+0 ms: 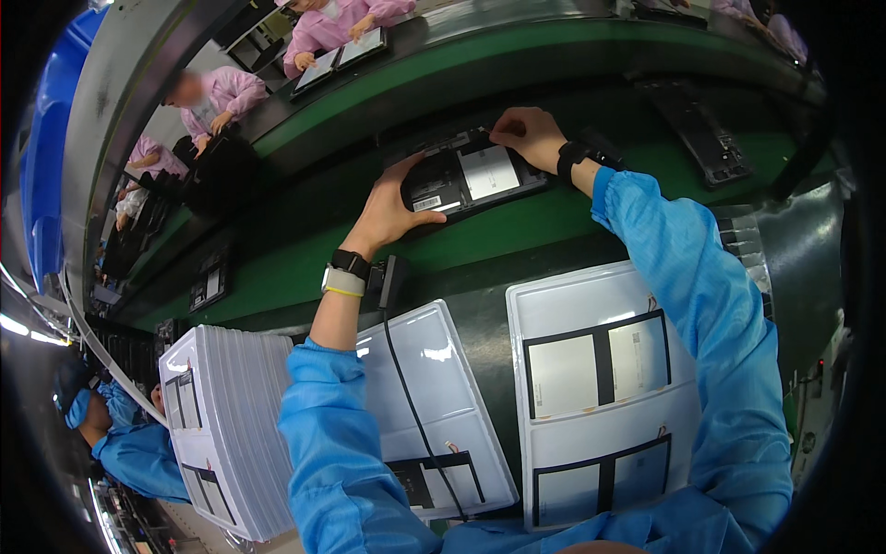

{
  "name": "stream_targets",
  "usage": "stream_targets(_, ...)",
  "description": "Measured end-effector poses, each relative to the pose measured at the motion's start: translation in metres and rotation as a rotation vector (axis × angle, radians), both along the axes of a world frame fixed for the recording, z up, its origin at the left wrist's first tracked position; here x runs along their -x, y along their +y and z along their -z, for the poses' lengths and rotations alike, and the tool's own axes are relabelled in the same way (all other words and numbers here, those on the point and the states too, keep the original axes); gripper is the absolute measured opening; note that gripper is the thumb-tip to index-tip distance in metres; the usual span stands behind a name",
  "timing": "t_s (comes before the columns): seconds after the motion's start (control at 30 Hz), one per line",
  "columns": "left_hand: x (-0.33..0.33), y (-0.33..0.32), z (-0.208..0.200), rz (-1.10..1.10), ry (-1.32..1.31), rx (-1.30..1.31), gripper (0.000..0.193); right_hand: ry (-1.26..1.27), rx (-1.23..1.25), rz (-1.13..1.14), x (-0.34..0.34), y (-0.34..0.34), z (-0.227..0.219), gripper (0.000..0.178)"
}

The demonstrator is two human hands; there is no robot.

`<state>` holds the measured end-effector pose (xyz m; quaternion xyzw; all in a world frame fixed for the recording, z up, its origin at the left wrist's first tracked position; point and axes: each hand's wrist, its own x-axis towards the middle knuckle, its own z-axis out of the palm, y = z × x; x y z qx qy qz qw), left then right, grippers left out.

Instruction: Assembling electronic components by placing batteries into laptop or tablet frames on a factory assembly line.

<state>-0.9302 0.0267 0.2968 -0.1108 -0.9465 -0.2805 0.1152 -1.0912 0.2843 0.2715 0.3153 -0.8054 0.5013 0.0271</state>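
Tablet-like device (447,177): flat, dark, opened; pale panel (489,174) and dark components exposed. Lies on the green conveyor belt (300,235), between your hands. Your left hand (388,208) clasps its left end, thumb at the near edge. Your right hand (531,137) is pinched at the far edge; cannot tell whether it grips anything. Right white tray (591,294): 2 flat packs (565,374), 2 pale cells each. Middle tray (454,392): 1 pack visible, partly behind your sleeve (337,434). Tray stack (247,415): 2 packs on top.

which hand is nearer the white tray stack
Left: the left hand is beyond and right of the tray stack, at the left side of the device; the right hand is farther right, by its far edge.
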Motion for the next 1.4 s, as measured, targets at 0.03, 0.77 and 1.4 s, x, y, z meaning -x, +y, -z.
stream_targets(0.03, -0.002, -0.002, -0.002, 0.002, -0.004, 0.026, 0.105, 0.01, -0.02, -0.023, -0.003, 0.0, -0.003, 0.016)
stream_targets(0.77, -0.018, -0.011, 0.044, -0.078, -0.009, 0.398, 0.094, 0.416, -0.699, -0.311, -0.014, 0.002, 0.001, 0.114)
stream_targets(1.4, -0.039, -0.003, 0.011, -0.338, -0.236, 0.284, 0.102, 0.668, -0.699, -0.336, -0.041, -0.024, 0.024, 0.063)
